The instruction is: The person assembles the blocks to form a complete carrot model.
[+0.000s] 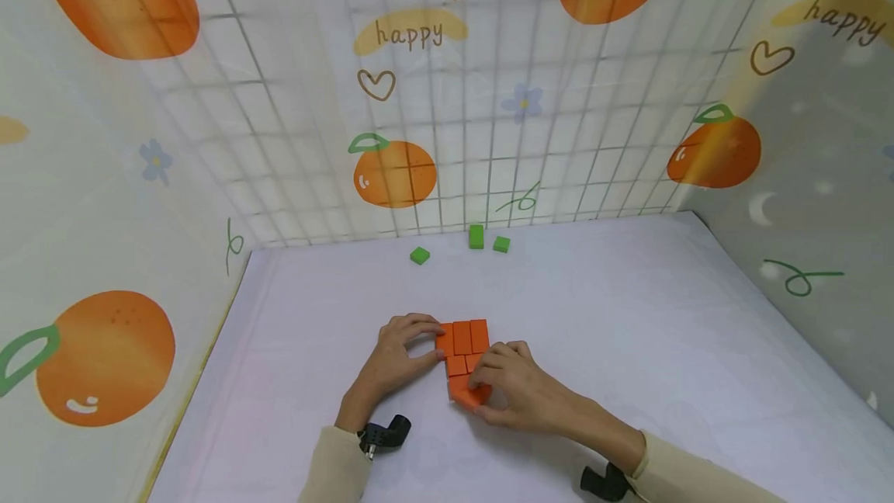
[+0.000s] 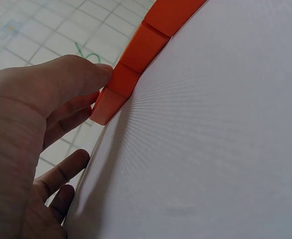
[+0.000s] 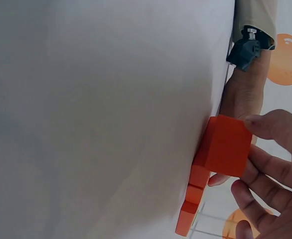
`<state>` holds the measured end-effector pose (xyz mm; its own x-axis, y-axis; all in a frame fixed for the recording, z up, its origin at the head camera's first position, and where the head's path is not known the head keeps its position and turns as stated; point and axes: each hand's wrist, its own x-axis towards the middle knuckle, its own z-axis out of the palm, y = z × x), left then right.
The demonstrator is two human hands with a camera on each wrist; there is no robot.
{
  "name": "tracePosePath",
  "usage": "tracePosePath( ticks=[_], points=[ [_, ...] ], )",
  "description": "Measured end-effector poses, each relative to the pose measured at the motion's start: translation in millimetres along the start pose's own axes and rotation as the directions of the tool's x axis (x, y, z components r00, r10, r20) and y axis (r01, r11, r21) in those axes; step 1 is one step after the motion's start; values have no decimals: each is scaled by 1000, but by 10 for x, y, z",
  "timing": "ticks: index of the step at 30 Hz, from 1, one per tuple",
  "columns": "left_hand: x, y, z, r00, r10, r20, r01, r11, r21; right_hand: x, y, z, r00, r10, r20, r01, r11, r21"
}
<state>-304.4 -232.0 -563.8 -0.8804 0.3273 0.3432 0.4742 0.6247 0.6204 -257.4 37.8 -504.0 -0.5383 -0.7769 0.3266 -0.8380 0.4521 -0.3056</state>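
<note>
Beige sleeves (image 1: 337,466) end near black wrist cameras (image 1: 391,431), the left one bearing a silvery metal fitting (image 3: 251,33).

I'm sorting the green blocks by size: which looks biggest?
The middle green block: it looks oblong and larger, while the left block and right block look smaller.

Curtained-off tabletop workspace; fruit-printed curtains (image 1: 300,123) along three sides of white table (image 1: 628,309); wider room unclear

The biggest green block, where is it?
In the head view, the biggest green block is just right of middle at the back of the table, between two smaller green blocks.
</note>
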Motion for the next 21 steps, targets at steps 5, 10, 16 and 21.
tracePosePath(
  ticks=[5, 10, 16, 21],
  points=[
    [0, -2, 1, 1000, 1, -2, -1, 1000, 9, -4, 6, 28, 1000, -8, 1, 8, 1000, 3],
    [-8, -14, 13, 1000, -6, 11, 6, 1000, 1, -7, 1, 49, 1000, 2, 8, -2, 1000, -9],
    [-11, 0, -1, 999, -31, 28, 31, 1000, -1, -14, 19, 80, 1000, 18, 22, -17, 999, -32],
    [5, 4, -10, 1000, -23, 19, 23, 1000, -1, -3, 34, 73, 999, 20, 33, -18, 998, -59]
  ],
)
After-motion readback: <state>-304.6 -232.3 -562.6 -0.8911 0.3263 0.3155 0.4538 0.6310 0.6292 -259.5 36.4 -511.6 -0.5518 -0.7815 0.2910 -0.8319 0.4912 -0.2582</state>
